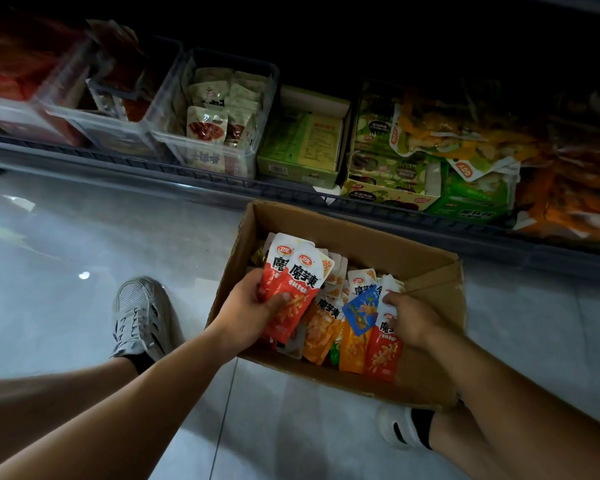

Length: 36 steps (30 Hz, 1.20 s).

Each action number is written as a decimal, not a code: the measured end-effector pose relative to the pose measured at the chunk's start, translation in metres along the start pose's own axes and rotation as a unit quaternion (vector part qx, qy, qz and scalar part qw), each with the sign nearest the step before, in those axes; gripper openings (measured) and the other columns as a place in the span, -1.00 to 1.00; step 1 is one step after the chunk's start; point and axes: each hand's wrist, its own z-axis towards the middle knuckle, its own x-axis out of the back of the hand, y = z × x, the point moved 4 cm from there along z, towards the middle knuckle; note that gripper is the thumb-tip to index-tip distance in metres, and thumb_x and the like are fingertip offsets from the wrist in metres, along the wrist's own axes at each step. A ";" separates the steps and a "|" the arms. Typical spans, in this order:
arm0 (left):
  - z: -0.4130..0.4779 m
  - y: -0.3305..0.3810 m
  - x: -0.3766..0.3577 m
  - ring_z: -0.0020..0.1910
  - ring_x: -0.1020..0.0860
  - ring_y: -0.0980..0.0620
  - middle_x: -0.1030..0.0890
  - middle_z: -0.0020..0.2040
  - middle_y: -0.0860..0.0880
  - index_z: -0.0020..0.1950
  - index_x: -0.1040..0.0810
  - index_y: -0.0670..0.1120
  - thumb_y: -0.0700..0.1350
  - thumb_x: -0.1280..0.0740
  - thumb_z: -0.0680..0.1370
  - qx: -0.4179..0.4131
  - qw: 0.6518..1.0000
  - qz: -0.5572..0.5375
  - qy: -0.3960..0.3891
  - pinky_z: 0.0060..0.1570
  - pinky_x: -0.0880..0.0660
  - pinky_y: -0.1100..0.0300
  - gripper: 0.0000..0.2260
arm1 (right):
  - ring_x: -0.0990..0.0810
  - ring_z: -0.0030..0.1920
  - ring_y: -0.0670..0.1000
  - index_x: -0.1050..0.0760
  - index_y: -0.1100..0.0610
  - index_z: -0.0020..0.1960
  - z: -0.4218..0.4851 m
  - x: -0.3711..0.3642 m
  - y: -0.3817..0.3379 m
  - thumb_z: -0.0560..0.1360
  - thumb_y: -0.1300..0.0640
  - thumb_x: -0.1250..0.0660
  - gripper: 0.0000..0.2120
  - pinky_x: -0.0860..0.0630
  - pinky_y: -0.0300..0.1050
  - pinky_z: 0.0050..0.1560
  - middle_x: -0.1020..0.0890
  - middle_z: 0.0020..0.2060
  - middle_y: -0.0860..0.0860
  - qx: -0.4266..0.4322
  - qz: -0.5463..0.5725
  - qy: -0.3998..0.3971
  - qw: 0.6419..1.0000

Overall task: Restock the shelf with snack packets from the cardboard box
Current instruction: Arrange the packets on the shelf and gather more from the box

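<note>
An open cardboard box stands on the floor in front of the low shelf. Inside lie several red, orange and white snack packets. My left hand grips a small stack of red packets held upright over the box's left side. My right hand reaches into the right half of the box and pinches a red-and-white packet among the loose ones. A small blue packet lies between my hands.
On the shelf stand clear plastic bins with packets, a green carton and yellow-green display boxes with snacks. The floor is pale grey tile. My shoes sit left of and below the box.
</note>
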 end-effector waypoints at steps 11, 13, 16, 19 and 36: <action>0.001 -0.003 -0.004 0.18 -0.61 0.10 -0.60 0.23 0.16 0.40 -0.41 0.10 0.10 -0.43 0.56 0.006 1.000 0.012 0.000 0.06 -0.60 0.17 -0.56 | -0.58 -0.05 -0.09 -0.52 -0.09 -0.18 0.003 -0.003 0.001 0.57 0.11 -0.38 -0.82 -0.58 -0.10 -0.06 -0.64 -0.01 -0.02 0.023 -0.045 0.033 0.998; 0.000 -0.003 -0.003 0.17 -0.61 0.10 -0.60 0.22 0.16 0.39 -0.41 0.11 0.09 -0.43 0.57 0.005 1.000 0.010 0.000 0.06 -0.60 0.18 -0.57 | -0.53 -0.12 -0.16 -0.48 -0.11 -0.17 -0.004 0.001 -0.007 0.61 0.08 -0.32 -0.80 -0.49 -0.20 -0.20 -0.58 -0.06 -0.07 0.047 -0.024 0.022 0.998; -0.003 0.001 -0.003 0.17 -0.62 0.10 -0.61 0.21 0.16 0.37 -0.42 0.13 0.05 -0.42 0.59 0.004 1.000 -0.009 0.001 0.02 -0.59 0.21 -0.62 | -0.50 -0.08 -0.17 -0.48 -0.12 -0.07 -0.015 0.022 -0.023 0.65 0.03 -0.24 -0.87 -0.40 -0.25 -0.23 -0.52 0.01 -0.07 0.099 0.045 0.017 0.994; -0.005 0.003 -0.004 0.21 -0.61 0.09 -0.60 0.25 0.14 0.45 -0.38 0.11 0.08 -0.41 0.59 0.009 1.000 -0.002 0.007 0.20 -0.60 0.02 -0.55 | -0.62 -0.04 -0.04 -0.53 -0.11 -0.01 -0.029 0.052 -0.043 0.61 -0.03 -0.29 -0.94 -0.61 -0.10 -0.24 -0.59 0.01 -0.05 0.125 0.130 0.000 0.984; -0.018 0.007 -0.008 0.14 -0.68 0.05 -0.66 0.21 0.09 0.36 -0.45 0.08 -0.01 -0.47 0.55 0.024 0.997 -0.074 -0.024 0.13 -0.66 0.02 -0.59 | -0.69 -0.01 0.01 -0.53 0.05 0.24 -0.032 0.064 -0.080 0.59 0.13 -0.36 -0.77 -0.69 -0.04 -0.14 -0.63 0.06 0.03 0.089 0.377 0.061 0.920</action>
